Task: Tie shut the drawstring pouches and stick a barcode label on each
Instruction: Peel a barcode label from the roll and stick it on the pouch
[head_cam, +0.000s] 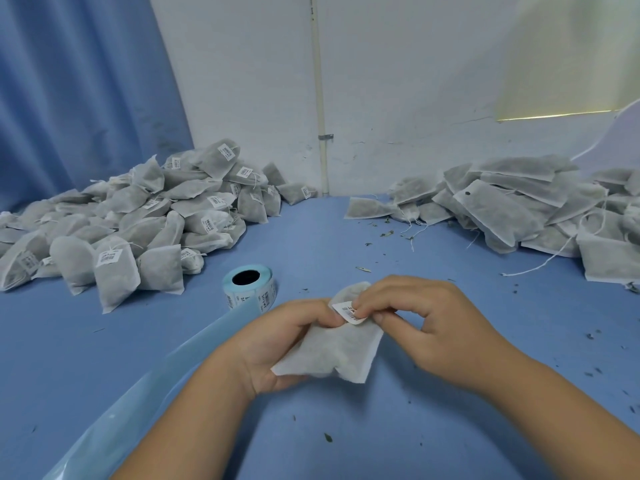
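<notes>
blue table (311, 237), white wall behind, pouch heaps at both sides.
the left hand (277, 348) grips a grey pouch (332, 351) just above the table near the front edge; the right hand (426, 320) pinches a barcode label (349, 311) against the pouch's top. a label roll (249, 287) stands just left, a labelled heap (131, 216) far left, an unlabelled heap (540, 209) far right.

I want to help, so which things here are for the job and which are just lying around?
For the job: pouch, barcode label, label roll, unlabelled pile, labelled pile.
Just lying about: leaf crumbs, blue curtain, wall pipe.
</notes>
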### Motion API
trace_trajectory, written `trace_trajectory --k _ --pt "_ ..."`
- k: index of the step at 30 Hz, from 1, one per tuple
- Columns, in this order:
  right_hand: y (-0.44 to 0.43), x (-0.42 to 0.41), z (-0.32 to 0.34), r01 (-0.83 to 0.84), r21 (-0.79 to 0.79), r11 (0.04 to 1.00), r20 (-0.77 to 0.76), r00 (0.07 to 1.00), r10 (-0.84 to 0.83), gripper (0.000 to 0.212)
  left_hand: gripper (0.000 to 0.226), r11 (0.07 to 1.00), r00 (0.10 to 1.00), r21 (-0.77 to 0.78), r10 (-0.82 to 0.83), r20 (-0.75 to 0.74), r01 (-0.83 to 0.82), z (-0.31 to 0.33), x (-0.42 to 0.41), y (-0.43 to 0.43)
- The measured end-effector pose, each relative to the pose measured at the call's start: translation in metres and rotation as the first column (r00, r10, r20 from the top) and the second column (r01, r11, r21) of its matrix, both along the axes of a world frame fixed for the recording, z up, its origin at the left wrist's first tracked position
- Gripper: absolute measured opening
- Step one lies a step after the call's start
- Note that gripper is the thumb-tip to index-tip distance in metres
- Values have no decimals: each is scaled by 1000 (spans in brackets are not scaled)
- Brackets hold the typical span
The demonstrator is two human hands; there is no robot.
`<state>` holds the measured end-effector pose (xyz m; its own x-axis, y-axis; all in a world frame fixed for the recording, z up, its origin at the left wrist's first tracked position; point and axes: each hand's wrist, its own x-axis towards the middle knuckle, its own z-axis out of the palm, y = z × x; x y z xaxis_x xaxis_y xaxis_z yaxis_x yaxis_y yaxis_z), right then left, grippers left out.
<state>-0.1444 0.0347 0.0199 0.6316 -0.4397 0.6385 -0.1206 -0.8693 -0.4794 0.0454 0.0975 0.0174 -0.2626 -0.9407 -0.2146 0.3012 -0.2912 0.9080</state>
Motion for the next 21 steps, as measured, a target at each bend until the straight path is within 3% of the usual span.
trace_trajectory --k 5,8,10,13,18,21 --pt "0 0 0 -1 -46 999 -69 998 -2 23 25 1000 997 -7 -24 -67 24 -2 0 -1" --pt "1 -1 1 -9 -43 999 -109 994 4 37 29 999 988 -36 13 -155 -18 -4 -3 -3" --pt "2 1 1 2 -30 1000 -126 992 -6 45 27 988 990 -65 137 -32 -139 -9 -6 -6" --pt "4 6 -4 53 -7 999 -126 991 -53 40 25 954 953 -111 288 96 -278 -15 -10 -7" --pt "8 16 -12 195 291 937 17 978 -209 14 22 904 903 -259 392 178 -342 -16 -14 -6" --pt "9 18 -11 205 579 789 57 955 -290 36 35 882 917 -332 385 102 -334 -16 -17 -6"
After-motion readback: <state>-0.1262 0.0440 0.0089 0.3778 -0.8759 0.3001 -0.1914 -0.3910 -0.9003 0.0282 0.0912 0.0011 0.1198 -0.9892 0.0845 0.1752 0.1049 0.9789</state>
